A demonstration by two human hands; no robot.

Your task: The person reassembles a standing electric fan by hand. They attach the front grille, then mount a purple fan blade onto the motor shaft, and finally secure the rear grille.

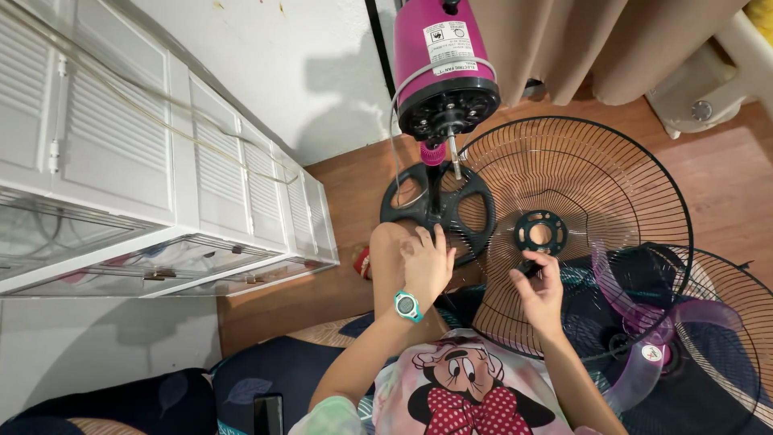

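I see the fan stripped: rear grille (580,225) and blade (644,322) off; my left hand (427,266) rests open on my knee (386,242), right hand (541,292) pinches a small dark part

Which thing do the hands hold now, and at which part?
The right hand holds the wire fan guard by its lower rim. The left hand rests on the knee, holding nothing.
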